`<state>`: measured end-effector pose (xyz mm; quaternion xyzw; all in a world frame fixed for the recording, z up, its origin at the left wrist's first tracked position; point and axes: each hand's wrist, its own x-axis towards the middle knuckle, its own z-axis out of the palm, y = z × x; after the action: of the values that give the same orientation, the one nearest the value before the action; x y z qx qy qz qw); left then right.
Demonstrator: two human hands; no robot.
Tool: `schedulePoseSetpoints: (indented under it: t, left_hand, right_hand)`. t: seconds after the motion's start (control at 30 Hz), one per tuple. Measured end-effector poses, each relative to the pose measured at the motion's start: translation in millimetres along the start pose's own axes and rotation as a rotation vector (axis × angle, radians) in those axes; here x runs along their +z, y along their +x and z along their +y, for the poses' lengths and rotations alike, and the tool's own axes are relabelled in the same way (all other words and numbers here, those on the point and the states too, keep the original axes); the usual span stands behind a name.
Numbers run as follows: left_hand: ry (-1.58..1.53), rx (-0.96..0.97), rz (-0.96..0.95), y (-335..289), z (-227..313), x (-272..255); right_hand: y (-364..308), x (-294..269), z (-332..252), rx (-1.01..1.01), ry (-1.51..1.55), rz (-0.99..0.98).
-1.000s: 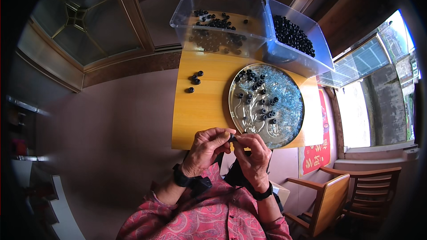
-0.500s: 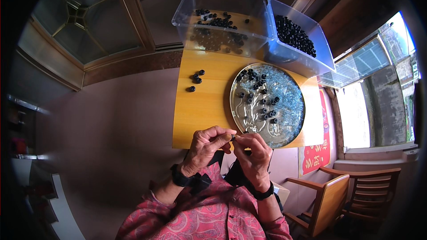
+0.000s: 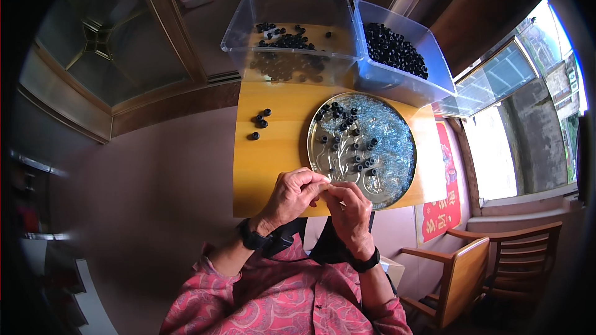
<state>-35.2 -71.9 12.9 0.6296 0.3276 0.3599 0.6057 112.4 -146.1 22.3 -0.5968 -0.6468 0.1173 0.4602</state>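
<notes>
My left hand (image 3: pixel 290 198) and my right hand (image 3: pixel 351 212) meet fingertip to fingertip over the near edge of the table, in front of the tray. Both pinch with thumb and forefinger. Whatever lies between the fingertips is hidden by the fingers. Just beyond them is a round, shiny metal tray (image 3: pixel 315 160). Several small black hollow pieces (image 3: pixel 356 147) are scattered over its left and middle part. A layer of small, clear bluish pieces (image 3: pixel 391 142) covers its right side.
Several black pieces (image 3: pixel 260 122) lie loose on the wooden table (image 3: pixel 261 174), left of the tray. At the back stand a clear plastic bin (image 3: pixel 236 40) partly filled with black pieces and a fuller bluish bin (image 3: pixel 403 80). Wooden chairs (image 3: pixel 459 279) stand at the right.
A small dark piece showed between my fingertips before; now the fingers cover it. My fingertips have closed nearer together. The whole view has shifted slightly.
</notes>
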Motion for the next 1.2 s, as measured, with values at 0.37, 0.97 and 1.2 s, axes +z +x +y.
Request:
schedulePoseSetpoints:
  t: [0.37,0.97,1.2]
  left_hand:
    - [0.438,0.286,0.093,55.3,-27.9,27.0]
    - [0.610,0.296,-0.049,66.1,-33.5,30.7]
    - [0.639,0.331,-0.033,61.0,-28.0,35.8]
  right_hand:
    - [16.0,7.7,56.0,0.069,-0.056,0.127]
    - [21.3,18.2,76.4,0.032,-0.229,0.158]
    - [19.4,14.3,68.8,0.127,-0.285,0.205]
